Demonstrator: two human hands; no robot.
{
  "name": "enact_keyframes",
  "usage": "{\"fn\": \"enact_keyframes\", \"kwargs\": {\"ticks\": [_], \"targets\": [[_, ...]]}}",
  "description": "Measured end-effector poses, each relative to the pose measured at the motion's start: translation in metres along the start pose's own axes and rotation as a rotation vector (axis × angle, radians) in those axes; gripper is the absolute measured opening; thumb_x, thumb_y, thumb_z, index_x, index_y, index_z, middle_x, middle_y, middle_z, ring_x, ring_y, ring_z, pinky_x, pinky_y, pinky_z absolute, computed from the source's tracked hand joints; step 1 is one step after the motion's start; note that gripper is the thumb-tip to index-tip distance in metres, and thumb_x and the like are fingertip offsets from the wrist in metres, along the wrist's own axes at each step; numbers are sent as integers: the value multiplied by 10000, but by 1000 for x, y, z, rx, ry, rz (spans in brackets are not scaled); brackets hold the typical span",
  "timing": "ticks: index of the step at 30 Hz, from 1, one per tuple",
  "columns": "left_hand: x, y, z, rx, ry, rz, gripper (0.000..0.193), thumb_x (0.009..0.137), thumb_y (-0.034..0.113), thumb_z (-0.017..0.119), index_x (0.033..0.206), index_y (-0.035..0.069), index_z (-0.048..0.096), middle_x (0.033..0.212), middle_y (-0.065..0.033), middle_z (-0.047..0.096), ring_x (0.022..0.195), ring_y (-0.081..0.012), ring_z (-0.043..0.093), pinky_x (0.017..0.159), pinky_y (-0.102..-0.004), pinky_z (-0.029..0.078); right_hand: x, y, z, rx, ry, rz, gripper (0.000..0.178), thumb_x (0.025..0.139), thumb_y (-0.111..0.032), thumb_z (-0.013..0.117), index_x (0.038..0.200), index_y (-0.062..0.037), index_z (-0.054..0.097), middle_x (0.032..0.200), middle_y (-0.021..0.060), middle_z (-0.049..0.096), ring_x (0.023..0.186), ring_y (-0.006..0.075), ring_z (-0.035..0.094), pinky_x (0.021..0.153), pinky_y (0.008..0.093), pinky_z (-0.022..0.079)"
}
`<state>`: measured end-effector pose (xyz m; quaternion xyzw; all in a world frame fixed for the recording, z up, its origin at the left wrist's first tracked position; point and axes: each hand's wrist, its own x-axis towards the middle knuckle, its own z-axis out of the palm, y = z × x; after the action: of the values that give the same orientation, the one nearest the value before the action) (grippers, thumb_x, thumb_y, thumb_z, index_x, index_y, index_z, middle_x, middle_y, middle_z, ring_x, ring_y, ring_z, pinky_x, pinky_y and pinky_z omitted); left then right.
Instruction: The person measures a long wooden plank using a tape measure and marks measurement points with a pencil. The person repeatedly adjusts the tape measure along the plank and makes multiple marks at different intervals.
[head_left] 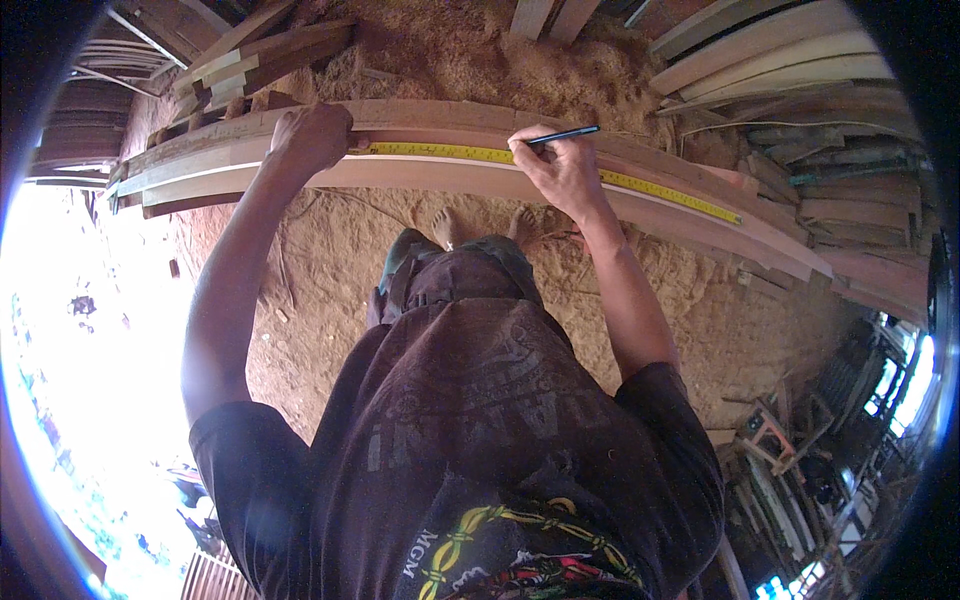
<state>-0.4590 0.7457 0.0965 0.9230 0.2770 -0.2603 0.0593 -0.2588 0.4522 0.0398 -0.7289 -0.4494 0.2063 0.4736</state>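
Note:
A yellow tape measure (440, 152) lies stretched along a stack of long wooden planks (430, 178) in front of me. My left hand (312, 138) is closed over the planks at the tape's left end. Its fingers hide that end, so its case or hook cannot be made out. Farther right, my right hand (560, 170) grips a dark blue pencil (572, 133), its point toward the left. This hand rests over the tape and hides a short length of it. Beyond the right hand, the yellow blade runs on to the right along the wood.
Stacked boards (780, 65) fill the far right, and short timber pieces (260, 60) lie at the far left. Sawdust (420, 50) is heaped behind the planks. My bare feet (447, 228) stand on sandy ground (330, 300). A small wooden frame (770, 440) sits at the lower right.

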Motion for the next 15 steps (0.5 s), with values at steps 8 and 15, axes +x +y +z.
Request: {"fn": "enact_keyframes", "kwargs": {"ticks": [8, 15], "targets": [[4, -3, 7, -8, 16, 11, 496, 959, 555, 724, 1033, 74, 818, 988, -168, 807, 1021, -366, 783, 889, -536, 597, 0, 3, 2, 2, 20, -40, 131, 1004, -131, 752, 1052, -14, 785, 719, -50, 627, 651, 40, 538, 565, 270, 434], [5, -6, 11, 5, 48, 48, 489, 955, 542, 734, 1020, 64, 816, 985, -172, 806, 990, -364, 789, 857, -537, 607, -1, 0, -2, 0, -34, 31, 143, 1004, -139, 753, 1055, -9, 779, 775, -18, 678, 712, 51, 592, 627, 276, 489]]}}
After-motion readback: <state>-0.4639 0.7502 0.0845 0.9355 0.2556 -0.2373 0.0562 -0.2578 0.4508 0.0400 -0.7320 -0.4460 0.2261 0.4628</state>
